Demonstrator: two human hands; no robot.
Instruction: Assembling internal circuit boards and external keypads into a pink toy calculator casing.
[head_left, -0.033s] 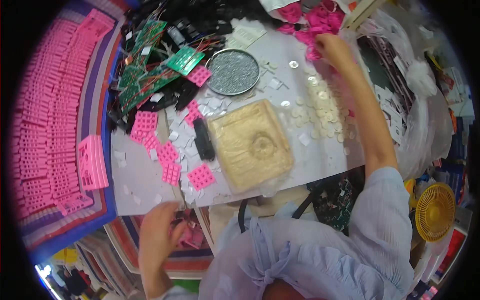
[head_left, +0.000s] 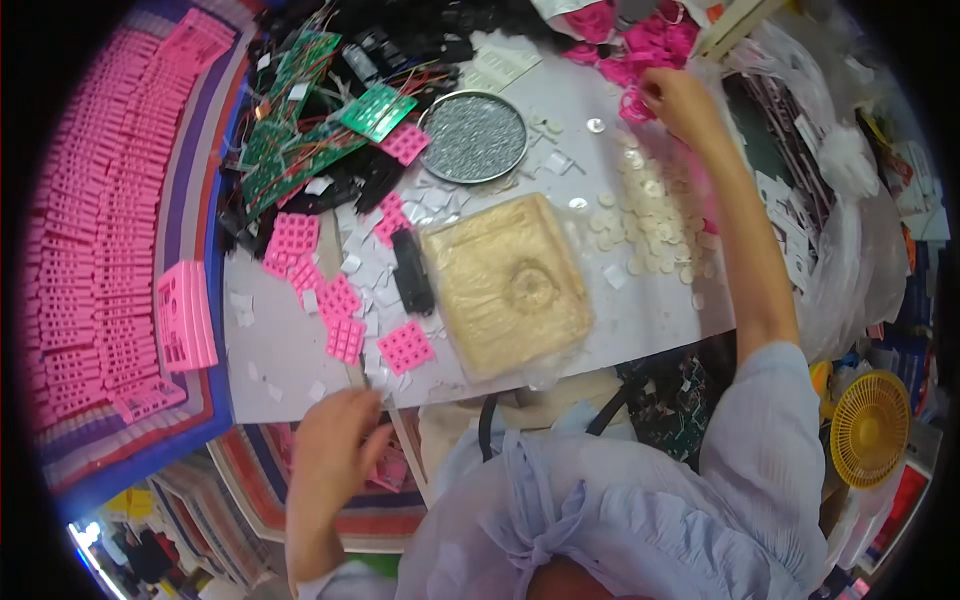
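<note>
Table [head_left: 290, 350]: white top, crowded with small parts, its near edge running just above the left hand.
Pink stacks [head_left: 100, 230]: rows upon rows of pink moulded grids laid out on a striped cloth, far left, well apart from both hands.
Beige tray [head_left: 505, 285]: square, wrapped in clear film, round dimple in the middle, sitting centre of the table.
Clear bags [head_left: 850, 250]: crinkled plastic packaging heaped at the right edge, beside the right forearm.
Round tin [head_left: 472, 137]: shallow metal dish full of tiny grey bits, just above the beige tray.
Circuit boards [head_left: 300, 130]: green, tangled with wires, top left of the table.
Yellow fan [head_left: 868, 428]: round grille, low on the right, off the table.
Pink keypads [head_left: 345, 315]: small square grids scattered left of the tray, near the left hand.
Black bar [head_left: 412, 272]: narrow dark piece lying just beside the tray's left side.
White discs [head_left: 640, 215]: little round pieces spread under the right forearm.
Pink pile [head_left: 640, 50]: loose pink rubber pieces at the top, right where the action is.
Right hand [head_left: 678, 100]: stretched far across, grip curled down onto the edge of the pink pile, fingers pressed together on a piece; exactly what it pinches I cannot tell.
Left hand [head_left: 335, 440]: at the table's near edge, grip loosely closed, fingertips touching the rim beside a pink keypad; no clear object in it.
</note>
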